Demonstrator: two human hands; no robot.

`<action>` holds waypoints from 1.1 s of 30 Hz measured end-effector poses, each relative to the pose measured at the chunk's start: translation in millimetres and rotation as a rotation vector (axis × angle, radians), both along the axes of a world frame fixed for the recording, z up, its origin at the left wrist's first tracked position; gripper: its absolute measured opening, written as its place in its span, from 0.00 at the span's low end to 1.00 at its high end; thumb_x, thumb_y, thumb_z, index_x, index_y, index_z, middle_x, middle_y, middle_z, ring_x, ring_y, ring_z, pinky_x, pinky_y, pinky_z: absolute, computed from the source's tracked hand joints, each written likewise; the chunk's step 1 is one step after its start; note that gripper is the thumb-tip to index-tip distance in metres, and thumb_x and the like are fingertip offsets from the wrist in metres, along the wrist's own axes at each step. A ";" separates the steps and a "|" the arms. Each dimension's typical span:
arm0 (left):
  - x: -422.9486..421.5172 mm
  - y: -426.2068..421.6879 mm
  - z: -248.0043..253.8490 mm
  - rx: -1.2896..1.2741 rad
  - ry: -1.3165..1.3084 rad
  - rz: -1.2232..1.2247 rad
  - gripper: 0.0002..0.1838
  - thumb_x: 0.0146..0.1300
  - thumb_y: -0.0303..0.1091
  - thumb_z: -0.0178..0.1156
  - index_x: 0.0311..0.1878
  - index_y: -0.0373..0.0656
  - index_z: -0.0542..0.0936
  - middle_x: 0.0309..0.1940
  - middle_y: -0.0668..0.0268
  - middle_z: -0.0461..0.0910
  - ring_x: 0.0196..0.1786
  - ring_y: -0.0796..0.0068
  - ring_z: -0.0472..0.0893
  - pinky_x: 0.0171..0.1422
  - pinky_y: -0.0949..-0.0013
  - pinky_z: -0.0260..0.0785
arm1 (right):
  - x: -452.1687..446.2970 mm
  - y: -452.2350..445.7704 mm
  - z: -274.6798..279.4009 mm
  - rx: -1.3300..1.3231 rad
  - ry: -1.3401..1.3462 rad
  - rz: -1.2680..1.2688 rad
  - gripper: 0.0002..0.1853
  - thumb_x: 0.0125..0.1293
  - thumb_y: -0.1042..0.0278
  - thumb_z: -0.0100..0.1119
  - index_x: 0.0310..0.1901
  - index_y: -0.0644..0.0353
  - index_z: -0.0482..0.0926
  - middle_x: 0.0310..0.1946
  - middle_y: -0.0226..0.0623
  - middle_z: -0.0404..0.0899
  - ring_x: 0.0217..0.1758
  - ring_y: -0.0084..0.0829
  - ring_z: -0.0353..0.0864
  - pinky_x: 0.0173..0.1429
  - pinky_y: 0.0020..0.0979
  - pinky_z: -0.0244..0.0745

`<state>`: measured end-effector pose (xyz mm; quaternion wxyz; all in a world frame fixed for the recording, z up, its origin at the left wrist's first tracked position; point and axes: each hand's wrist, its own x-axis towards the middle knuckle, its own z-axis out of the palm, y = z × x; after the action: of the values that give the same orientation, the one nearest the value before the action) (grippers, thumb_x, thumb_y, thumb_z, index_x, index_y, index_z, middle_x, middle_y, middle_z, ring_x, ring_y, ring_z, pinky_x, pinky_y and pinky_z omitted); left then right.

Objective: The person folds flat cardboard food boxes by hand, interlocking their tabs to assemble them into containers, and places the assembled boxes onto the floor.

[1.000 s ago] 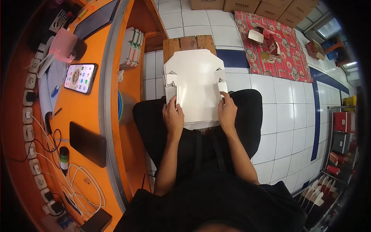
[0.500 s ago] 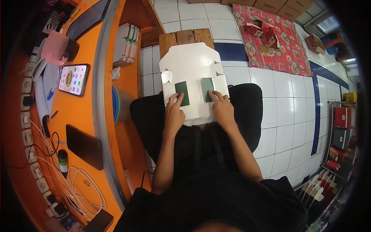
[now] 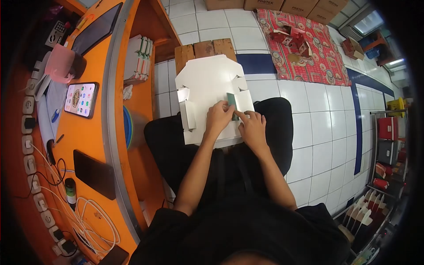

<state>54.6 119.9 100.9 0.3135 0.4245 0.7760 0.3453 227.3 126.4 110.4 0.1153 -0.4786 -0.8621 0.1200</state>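
A white cardboard box blank point(image 3: 214, 75) with cut corners and side slits lies flat over my lap and the stool. On its right half a green flap point(image 3: 232, 100) stands partly raised. My left hand point(image 3: 218, 115) has crossed to this flap, its fingers closed against the flap's left face. At the flap's lower right, my right hand point(image 3: 252, 130) touches it with the index finger, the other fingers apart. On the blank's left side, a white folded flap point(image 3: 189, 115) stands up, away from both hands.
A wooden stool point(image 3: 205, 47) supports the far end. To the left, an orange desk point(image 3: 99, 137) holds a phone point(image 3: 81, 100), a black tablet point(image 3: 94, 173) and coiled white cables point(image 3: 99, 216). Red box pieces point(image 3: 291, 37) lie on a patterned mat point(image 3: 327, 66). Cartons point(image 3: 304, 6) stand behind.
My left hand has moved right, from the left green flap to the right one. The left flap now stands up, showing white. The right flap has tilted up. The view has shifted slightly.
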 end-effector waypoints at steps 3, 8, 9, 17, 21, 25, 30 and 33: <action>-5.7 10.5 -11.5 0.021 -0.299 0.014 0.15 0.71 0.40 0.67 0.45 0.34 0.86 0.31 0.58 0.88 0.31 0.68 0.86 0.37 0.64 0.77 | 7.2 -2.3 9.6 -0.020 0.079 -0.009 0.30 0.63 0.70 0.65 0.69 0.42 0.78 0.58 0.40 0.79 0.66 0.47 0.75 0.74 0.65 0.64; -13.5 1.4 23.2 0.208 -0.791 0.207 0.11 0.75 0.30 0.63 0.49 0.31 0.86 0.38 0.61 0.89 0.35 0.75 0.86 0.39 0.70 0.79 | 6.9 -7.1 26.8 -0.294 0.304 -0.371 0.20 0.72 0.66 0.63 0.63 0.63 0.79 0.46 0.43 0.83 0.54 0.48 0.82 0.63 0.51 0.75; -15.2 -0.7 24.4 0.170 -0.785 0.163 0.10 0.75 0.29 0.63 0.51 0.31 0.84 0.41 0.60 0.88 0.38 0.75 0.87 0.43 0.69 0.81 | 4.6 -7.4 28.1 -0.295 0.307 -0.371 0.20 0.72 0.66 0.63 0.63 0.63 0.79 0.46 0.43 0.83 0.54 0.48 0.82 0.63 0.51 0.75; 6.2 -9.0 10.7 0.220 -0.821 0.073 0.09 0.75 0.26 0.61 0.52 0.30 0.82 0.44 0.58 0.88 0.42 0.73 0.87 0.45 0.68 0.83 | -12.7 -15.2 31.2 -0.274 0.689 -0.208 0.11 0.73 0.71 0.68 0.53 0.65 0.88 0.37 0.44 0.83 0.26 0.30 0.86 0.33 0.33 0.80; 10.6 -14.8 14.0 0.010 -0.606 -0.082 0.17 0.75 0.24 0.61 0.63 0.26 0.78 0.48 0.55 0.88 0.50 0.73 0.86 0.52 0.68 0.83 | -13.3 -13.7 17.4 -0.346 0.719 -0.264 0.12 0.72 0.69 0.69 0.52 0.65 0.88 0.36 0.45 0.84 0.25 0.31 0.85 0.33 0.32 0.79; 12.4 -26.0 21.6 -0.113 -0.547 -0.207 0.21 0.74 0.23 0.59 0.68 0.29 0.76 0.50 0.52 0.88 0.51 0.75 0.87 0.53 0.69 0.82 | -12.8 -2.6 18.6 -0.541 0.682 -0.383 0.17 0.70 0.66 0.72 0.54 0.67 0.87 0.39 0.51 0.87 0.29 0.36 0.88 0.36 0.33 0.80; -10.3 -41.4 35.1 0.168 -0.357 -0.038 0.19 0.73 0.28 0.62 0.66 0.38 0.81 0.53 0.54 0.88 0.48 0.70 0.89 0.49 0.65 0.81 | -12.7 8.6 -5.4 -0.432 0.563 -0.336 0.19 0.73 0.63 0.67 0.57 0.70 0.84 0.43 0.56 0.88 0.42 0.48 0.90 0.47 0.42 0.82; -52.3 -62.2 66.7 0.133 0.214 0.195 0.21 0.74 0.33 0.63 0.67 0.39 0.80 0.51 0.54 0.88 0.48 0.66 0.88 0.49 0.64 0.80 | -7.5 10.6 -9.3 -0.413 0.582 -0.337 0.17 0.75 0.65 0.61 0.57 0.69 0.84 0.43 0.56 0.87 0.45 0.54 0.88 0.52 0.47 0.81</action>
<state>2.3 57.7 167.7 0.1653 0.4011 0.8181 0.3776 219.8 137.0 101.1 0.2741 -0.5725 -0.6605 0.4010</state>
